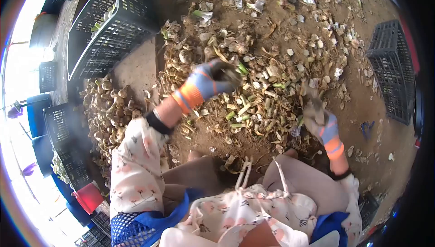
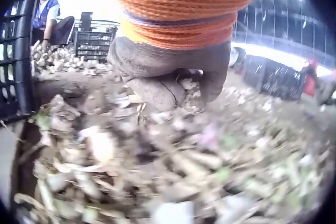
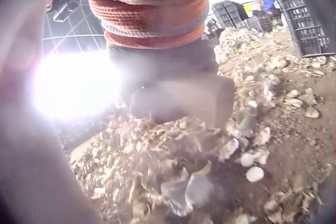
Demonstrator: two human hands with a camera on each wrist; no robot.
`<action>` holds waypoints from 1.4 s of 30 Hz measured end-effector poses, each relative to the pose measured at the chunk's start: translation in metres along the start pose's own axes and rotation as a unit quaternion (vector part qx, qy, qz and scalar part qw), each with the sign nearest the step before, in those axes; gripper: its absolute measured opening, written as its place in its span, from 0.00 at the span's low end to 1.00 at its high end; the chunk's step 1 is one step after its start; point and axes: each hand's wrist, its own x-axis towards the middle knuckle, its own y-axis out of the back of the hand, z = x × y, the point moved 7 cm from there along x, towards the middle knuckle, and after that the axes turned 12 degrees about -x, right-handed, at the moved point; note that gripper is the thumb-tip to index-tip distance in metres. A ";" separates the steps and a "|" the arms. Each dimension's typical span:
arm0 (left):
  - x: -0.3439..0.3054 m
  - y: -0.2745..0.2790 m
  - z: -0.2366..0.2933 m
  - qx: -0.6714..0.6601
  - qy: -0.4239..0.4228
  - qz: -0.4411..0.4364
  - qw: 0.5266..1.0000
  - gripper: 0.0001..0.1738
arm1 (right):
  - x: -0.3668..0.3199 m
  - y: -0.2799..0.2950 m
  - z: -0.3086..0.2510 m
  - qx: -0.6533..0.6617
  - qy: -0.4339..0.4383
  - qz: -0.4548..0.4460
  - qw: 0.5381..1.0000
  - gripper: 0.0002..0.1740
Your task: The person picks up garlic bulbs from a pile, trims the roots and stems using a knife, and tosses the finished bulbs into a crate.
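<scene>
My left hand [image 1: 210,81], in a grey glove with an orange cuff, is over the heap of trimmings. Its curled fingers grip a garlic bulb [image 2: 191,94], mostly hidden by the glove. Beside the fingertips in the head view shows a green stem piece [image 1: 243,69]. My right hand [image 1: 322,123], gloved the same way, is low at the right edge of the heap. It grips a flat, wide grey-brown piece [image 3: 212,98], blurred, and I cannot tell its kind. Cut stems [image 1: 244,111] and dry skins lie between the hands.
A black crate [image 1: 120,31] with some pale bulbs stands at upper left, above a pile of garlic bulbs [image 1: 106,115]. Another black crate [image 1: 389,70] is at the right. Skins and leaves litter the dirt floor [image 1: 358,133]. A person [image 3: 265,4] sits far off among crates.
</scene>
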 end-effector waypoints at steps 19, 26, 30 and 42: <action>-0.049 -0.136 -0.027 -0.226 0.054 -0.008 0.972 0.37 | -0.021 -0.022 -0.085 -0.439 0.289 0.128 0.841 0.23; -0.036 -0.144 -0.112 -0.007 -0.017 -0.121 0.993 0.36 | -0.039 -0.023 -0.104 -0.479 0.299 0.117 0.817 0.22; -0.055 -0.157 -0.059 -0.141 -0.076 -0.069 0.985 0.29 | -0.036 -0.022 -0.095 -0.465 0.293 0.136 0.824 0.21; -0.060 -0.176 0.011 0.338 -0.279 -0.130 0.889 0.34 | -0.023 0.014 -0.073 -0.356 0.199 0.043 0.912 0.11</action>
